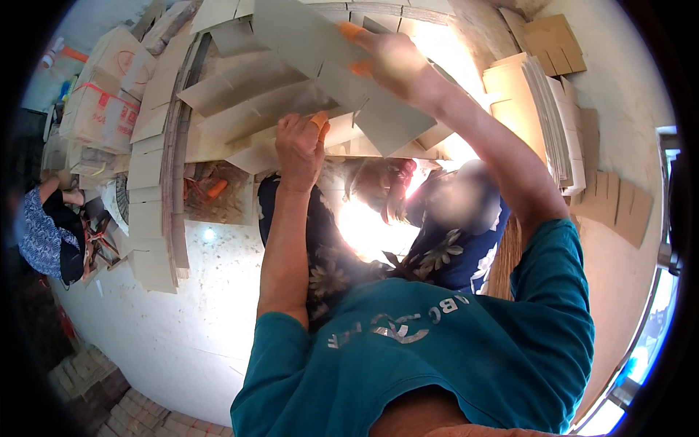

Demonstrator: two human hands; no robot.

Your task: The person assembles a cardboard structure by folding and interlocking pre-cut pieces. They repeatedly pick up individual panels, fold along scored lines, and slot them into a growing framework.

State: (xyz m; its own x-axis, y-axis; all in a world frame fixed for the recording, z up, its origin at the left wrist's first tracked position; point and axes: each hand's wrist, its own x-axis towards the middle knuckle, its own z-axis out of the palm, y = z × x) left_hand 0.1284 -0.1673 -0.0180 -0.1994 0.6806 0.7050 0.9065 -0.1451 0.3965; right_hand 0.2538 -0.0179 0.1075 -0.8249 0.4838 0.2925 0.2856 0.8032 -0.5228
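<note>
A grey-brown slotted cardboard divider [331,54] slants across the top middle. My right hand [393,62], with orange finger covers, grips its right edge. Lower and to the left, my left hand [298,149] is closed, thumb and fingers pressed together, with an orange cover on one finger. Cardboard lies right against those fingers, but what they pinch is hidden. Behind and beneath both hands, several more cardboard strips [247,91] stand at angles, partly overlapped by the held divider.
Slotted cardboard is stacked in a long row [149,178] at left and a thick stack [520,102] at right. Taped cartons [105,95] stand at far left. Another person [51,233] sits at the left edge. Loose slotted sheets [615,207] lean by the right wall.
</note>
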